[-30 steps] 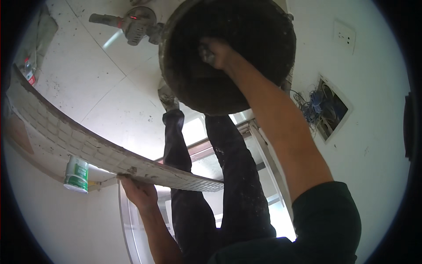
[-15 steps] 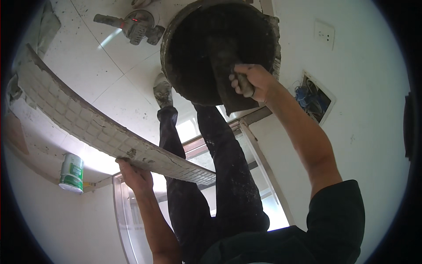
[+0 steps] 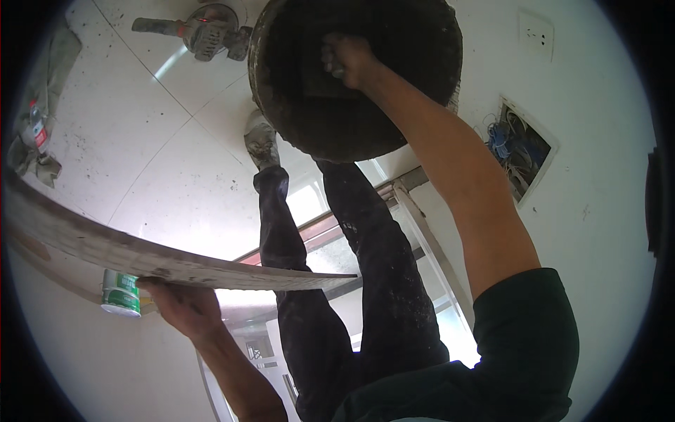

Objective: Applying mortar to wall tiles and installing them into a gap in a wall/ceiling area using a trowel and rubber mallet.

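My left hand (image 3: 184,307) grips the lower edge of a long tile (image 3: 218,274), which reaches from the far left across in front of my legs. The tile is tipped almost edge-on, so little of its ridged back shows. Deep inside a large dark mortar bucket (image 3: 257,91), my right hand (image 3: 349,60) is closed round the handle of a trowel (image 3: 329,86). The trowel's blade is hard to make out against the dark inside of the bucket.
An angle grinder (image 3: 207,34) lies on the tiled floor left of the bucket. At the left are a plastic bottle (image 3: 38,128) and a green-and-white can (image 3: 121,294). On the right wall are a recessed box with loose wires (image 3: 519,151) and a socket (image 3: 536,36).
My right hand has carried the trowel up and left, deeper into the bucket. The tile in my left hand has dropped and tilted, turning its ridged back out of sight.
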The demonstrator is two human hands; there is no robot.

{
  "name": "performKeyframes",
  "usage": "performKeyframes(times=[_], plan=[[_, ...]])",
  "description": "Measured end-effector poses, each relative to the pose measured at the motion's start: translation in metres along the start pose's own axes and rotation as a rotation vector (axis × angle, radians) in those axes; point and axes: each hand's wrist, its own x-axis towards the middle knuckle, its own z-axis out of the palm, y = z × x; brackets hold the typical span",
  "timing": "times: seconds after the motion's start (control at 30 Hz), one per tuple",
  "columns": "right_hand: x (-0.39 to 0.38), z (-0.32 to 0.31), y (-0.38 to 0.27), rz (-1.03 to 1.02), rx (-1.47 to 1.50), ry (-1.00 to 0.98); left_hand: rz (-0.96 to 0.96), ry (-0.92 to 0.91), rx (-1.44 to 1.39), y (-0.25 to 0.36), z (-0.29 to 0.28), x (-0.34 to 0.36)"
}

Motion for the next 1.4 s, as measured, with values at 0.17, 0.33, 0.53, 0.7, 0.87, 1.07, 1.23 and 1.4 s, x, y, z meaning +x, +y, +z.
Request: performKeyframes(times=[0.17,0.33,0.53,0.7,0.87,1.07,1.23,1.4], plan=[[-0.049,0.008,-0.025,-0.073,-0.252,0.069,0.024,0.066,-0.064,0.028,0.022,0.011],[-0.093,0.018,-0.053,-0.046,-0.115,0.094,0.008,0.399,-0.152,0.033,0.042,0.005],[-0.125,0.018,-0.067,-0.115,-0.056,0.027,-0.023,0.348,-0.08,0.038,0.041,-0.003],[-0.159,0.018,-0.044,-0.244,-0.114,0.162,0.005,0.185,-0.147,0.038,0.042,0.007],[-0.186,0.0,-0.025,-0.332,-0.159,0.137,-0.058,0.012,-0.136,0.028,0.046,0.026],[-0.209,-0.026,0.0,-0.434,-0.122,0.059,-0.155,-0.055,-0.05,-0.003,0.059,0.033],[-0.233,-0.037,0.006,-0.522,-0.178,0.03,-0.168,-0.144,0.124,-0.031,0.063,0.032],[-0.248,-0.056,-0.016,-0.208,-0.008,-0.034,-0.15,-0.156,0.118,-0.048,0.07,0.025]])
